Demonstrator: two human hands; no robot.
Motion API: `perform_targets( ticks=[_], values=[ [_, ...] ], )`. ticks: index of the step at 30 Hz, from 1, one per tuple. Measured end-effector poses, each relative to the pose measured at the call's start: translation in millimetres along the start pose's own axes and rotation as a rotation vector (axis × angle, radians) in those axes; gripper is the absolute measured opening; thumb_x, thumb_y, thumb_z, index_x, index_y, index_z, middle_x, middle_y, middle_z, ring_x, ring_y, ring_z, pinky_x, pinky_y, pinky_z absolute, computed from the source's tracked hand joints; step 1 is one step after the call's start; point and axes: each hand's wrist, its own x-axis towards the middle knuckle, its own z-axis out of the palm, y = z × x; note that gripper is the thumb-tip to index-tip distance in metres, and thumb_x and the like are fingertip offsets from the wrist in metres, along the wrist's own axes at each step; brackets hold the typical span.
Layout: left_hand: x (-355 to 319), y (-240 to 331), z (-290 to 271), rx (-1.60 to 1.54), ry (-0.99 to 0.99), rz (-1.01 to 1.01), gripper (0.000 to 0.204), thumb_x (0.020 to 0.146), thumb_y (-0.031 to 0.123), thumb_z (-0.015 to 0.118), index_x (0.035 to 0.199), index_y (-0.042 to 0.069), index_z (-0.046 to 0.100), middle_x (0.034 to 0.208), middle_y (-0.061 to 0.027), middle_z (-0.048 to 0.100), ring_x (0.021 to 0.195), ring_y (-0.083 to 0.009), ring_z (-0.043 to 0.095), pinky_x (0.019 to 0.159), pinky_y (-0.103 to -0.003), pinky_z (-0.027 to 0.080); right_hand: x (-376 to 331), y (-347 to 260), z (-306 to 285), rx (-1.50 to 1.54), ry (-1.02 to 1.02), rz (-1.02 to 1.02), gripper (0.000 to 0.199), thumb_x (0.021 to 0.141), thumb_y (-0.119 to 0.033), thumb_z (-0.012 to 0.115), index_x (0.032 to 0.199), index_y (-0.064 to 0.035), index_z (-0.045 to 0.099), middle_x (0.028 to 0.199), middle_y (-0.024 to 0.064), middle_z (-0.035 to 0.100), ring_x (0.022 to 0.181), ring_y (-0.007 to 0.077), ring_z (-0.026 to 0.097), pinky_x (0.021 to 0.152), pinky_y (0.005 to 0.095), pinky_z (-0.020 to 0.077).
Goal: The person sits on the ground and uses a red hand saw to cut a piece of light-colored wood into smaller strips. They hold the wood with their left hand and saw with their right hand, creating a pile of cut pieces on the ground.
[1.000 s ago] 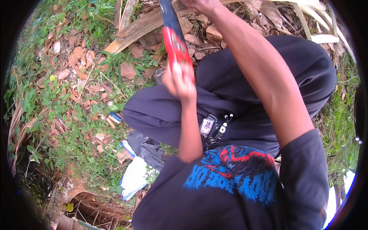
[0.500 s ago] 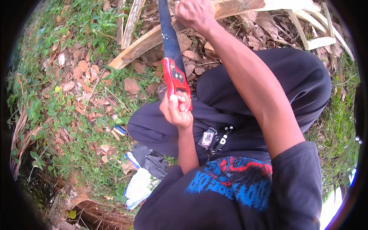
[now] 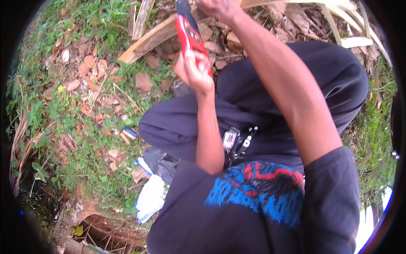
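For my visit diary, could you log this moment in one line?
left hand: holds red saw handle | right hand: at wooden strip | blade: across strip

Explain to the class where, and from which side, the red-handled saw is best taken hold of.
Take the saw by its red handle, probably coming from below in the picture: the handle slants down that way, while the dark blade runs up and away, out of view.

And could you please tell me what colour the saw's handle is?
The saw's handle is bright red, best seen in the head view.
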Motion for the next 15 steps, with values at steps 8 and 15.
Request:
perform_targets(
  ticks=[8,15],
  values=[
    [-39.8,0.8,-10.4,0.002,0.259,-0.002,0.027,0.100,0.020,0.043,0.079,0.004,0.050,0.061,-0.0012,0.044,0.049,-0.0077,0.039,0.046,-0.023,0.032,-6.4,-19.1,-27.7,-0.006,-0.113,0.148,0.031,0.087,-0.029,0.049,0.067,-0.0149,0.069,0.070,0.0111,0.071,0.063,0.0296,0.066,0.062,0.0584,0.0388],
    [-112.1,-3.1,-48.8,-0.054,-0.038,0.037,0.028,0.097,0.020,0.049,0.082,-0.002,0.052,0.063,0.0003,0.046,0.047,-0.0018,0.034,0.042,-0.019,0.026,-15.1,10.3,13.9,-0.161,0.339,-0.146,0.035,0.093,-0.029,0.047,0.075,-0.0104,0.071,0.071,0.0087,0.069,0.072,0.0248,0.068,0.067,0.0474,0.0537]
  ],
)
